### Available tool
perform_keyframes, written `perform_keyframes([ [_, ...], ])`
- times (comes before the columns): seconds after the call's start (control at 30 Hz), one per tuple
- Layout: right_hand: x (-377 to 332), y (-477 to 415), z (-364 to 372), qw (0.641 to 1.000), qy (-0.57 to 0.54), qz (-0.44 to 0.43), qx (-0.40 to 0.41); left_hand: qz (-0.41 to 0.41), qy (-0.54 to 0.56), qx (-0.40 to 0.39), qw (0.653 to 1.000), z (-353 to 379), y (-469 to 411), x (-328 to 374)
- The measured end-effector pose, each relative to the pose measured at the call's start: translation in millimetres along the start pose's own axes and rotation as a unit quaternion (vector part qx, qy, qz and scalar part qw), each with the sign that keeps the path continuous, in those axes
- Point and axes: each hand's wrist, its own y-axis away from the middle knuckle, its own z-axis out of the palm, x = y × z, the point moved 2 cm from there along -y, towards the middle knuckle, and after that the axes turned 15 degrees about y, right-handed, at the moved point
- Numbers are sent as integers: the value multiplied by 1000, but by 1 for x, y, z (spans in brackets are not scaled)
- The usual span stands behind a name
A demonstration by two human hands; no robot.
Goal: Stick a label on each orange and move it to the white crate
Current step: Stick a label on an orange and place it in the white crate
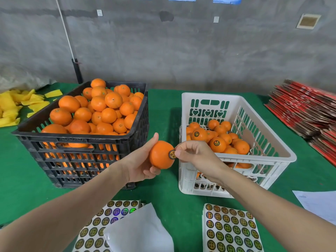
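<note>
My left hand [143, 160] grips an orange [160, 155] in the air between the two crates. My right hand [194, 153] pinches a round dark-and-gold label [172, 154] with thumb and forefinger, and the label lies against the orange's right side. The black crate [81, 140] on the left is heaped with unlabelled oranges. The white crate [236, 155] on the right holds several oranges, some showing labels. Two sheets of round labels lie on the green table near me, one at the left [101, 228] and one at the right [231, 230].
A white backing paper [140, 231] lies over the left label sheet. Yellow foam nets [16, 106] are piled at the far left. Stacked red flat cartons [305, 110] fill the right edge. A white paper [320, 204] lies at the right front. A grey wall stands behind.
</note>
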Motion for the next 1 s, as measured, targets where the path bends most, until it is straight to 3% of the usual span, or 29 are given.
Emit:
perform_keyframes([
  [0.13, -2, -2, -3, 999, 37, -14, 15, -10, -25, 11, 1000, 7, -1, 4],
  [0.27, 1, -2, -1, 999, -4, 5, 37, -6, -25, 14, 1000, 11, -4, 5],
  [0.47, 4, 2, 5, 990, 16, 1, 140, 3, -11, 2, 1000, 19, -5, 4],
  [0.63, 4, 9, 7, 980, 41, -25, 192, 51, -92, -15, 994, 23, -2, 15],
  [0.8, 1, -2, -11, 985, 1, 54, 161, 65, -112, -42, 991, 23, 1, 30],
  [0.93, -16, -11, -18, 997, 39, -63, 13, 64, -130, -57, 988, 33, -1, 42],
  [1.0, -22, -19, -20, 986, 123, -108, 27, 77, -147, -60, 984, 46, -4, 47],
])
